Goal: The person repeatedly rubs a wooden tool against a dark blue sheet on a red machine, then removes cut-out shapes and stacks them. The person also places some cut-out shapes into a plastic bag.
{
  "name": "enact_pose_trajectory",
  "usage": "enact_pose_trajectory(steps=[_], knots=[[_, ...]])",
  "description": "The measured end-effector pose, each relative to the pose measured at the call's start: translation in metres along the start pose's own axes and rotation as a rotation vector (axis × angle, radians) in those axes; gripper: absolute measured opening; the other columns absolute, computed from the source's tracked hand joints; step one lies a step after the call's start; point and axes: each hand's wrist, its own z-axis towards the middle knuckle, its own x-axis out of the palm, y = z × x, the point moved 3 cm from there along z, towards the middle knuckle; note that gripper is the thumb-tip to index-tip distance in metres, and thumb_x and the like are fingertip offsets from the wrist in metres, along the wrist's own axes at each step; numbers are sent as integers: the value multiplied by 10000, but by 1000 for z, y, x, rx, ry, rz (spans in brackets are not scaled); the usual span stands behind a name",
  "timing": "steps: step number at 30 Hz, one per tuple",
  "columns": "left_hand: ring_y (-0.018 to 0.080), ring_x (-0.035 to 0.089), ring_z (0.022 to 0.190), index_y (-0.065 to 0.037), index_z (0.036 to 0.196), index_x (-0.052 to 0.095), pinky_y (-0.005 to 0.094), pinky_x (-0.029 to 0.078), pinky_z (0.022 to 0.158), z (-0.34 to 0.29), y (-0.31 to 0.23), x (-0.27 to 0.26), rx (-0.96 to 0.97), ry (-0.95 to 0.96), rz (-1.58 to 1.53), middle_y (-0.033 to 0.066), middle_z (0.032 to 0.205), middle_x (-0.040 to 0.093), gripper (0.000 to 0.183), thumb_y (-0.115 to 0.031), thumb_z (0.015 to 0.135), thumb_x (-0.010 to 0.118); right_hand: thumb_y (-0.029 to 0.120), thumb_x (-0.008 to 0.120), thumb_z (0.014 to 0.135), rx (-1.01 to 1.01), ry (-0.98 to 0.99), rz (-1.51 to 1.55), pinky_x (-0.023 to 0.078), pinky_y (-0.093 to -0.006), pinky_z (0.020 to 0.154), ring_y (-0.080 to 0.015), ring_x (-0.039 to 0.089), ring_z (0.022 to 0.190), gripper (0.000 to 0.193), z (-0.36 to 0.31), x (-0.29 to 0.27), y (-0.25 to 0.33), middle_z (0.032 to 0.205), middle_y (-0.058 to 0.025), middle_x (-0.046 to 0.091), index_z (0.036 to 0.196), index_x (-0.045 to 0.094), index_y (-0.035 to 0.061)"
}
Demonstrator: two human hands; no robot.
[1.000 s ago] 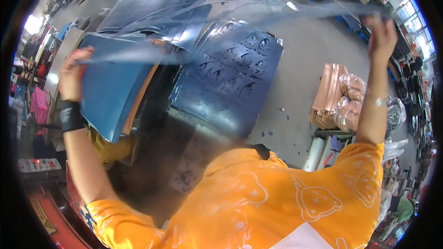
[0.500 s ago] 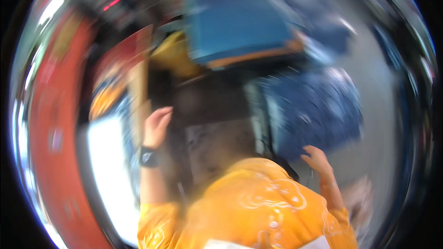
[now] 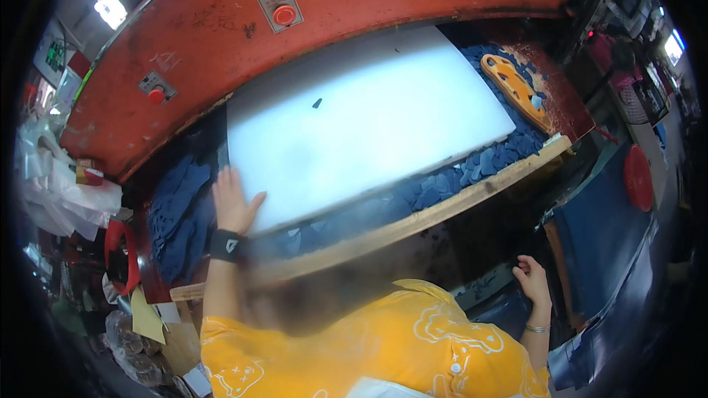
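My left hand (image 3: 234, 203) lies with fingers stretched and thumb spread at the near left edge of a large white cutting board (image 3: 369, 118), holding nothing. A black wristband (image 3: 228, 246) is round that wrist. My right hand (image 3: 532, 280) hangs off to the right, away from the board, its fingers loosely curled and apart with nothing visible in them. One small dark scrap (image 3: 317, 103) rests on the board. Right of the board lies an orange sole-shaped cutting die (image 3: 516, 90). Stacked dark blue sheet pieces (image 3: 177, 210) sit left of my left hand.
A red machine beam (image 3: 214, 51) with push buttons (image 3: 284, 15) spans the far side of the board. Blue offcuts (image 3: 442, 186) fill the gap before a wooden rail (image 3: 428, 217). Blue sheets (image 3: 601, 228) and a red round object (image 3: 637, 178) stand at right, plastic bags (image 3: 70, 188) at left.
My view has swung left from the blue stack and dark floor to the machine and white board. My left hand now reaches the board's edge; my right hand stays out to the right.
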Motion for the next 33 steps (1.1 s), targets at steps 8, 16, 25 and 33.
enact_pose_trajectory(steps=[8,16,25,33], knots=[[389,177,1440,19,1494,194,457,176,1171,233,-165,23,296,147,-132,253,1545,202,923,-614,891,491,154,709,797,260,-153,112,518,-337,846,-244,663,931,399,-43,21,10,1006,-160,680,1156,622,5],[382,254,1412,23,1462,275,441,222,1162,251,-391,38,830,-22,-135,256,1512,279,818,-553,922,486,235,720,779,576,-156,134,521,-349,848,-279,674,940,428,-142,38,-47,1010,-168,694,1141,641,22],[288,345,1388,4,1476,293,404,272,1124,-7,-463,-21,1362,872,-798,179,1493,367,699,-269,909,597,214,631,924,390,-450,586,516,-286,772,-127,623,874,334,-111,-36,-209,957,-57,674,1206,605,37],[396,473,1255,1,1451,327,482,365,1072,-107,-642,-26,545,818,-1284,269,1396,439,517,-269,1022,433,202,508,978,402,-1663,1900,535,-370,863,-286,626,992,384,-142,-160,-513,1169,-165,598,1303,497,-2]])
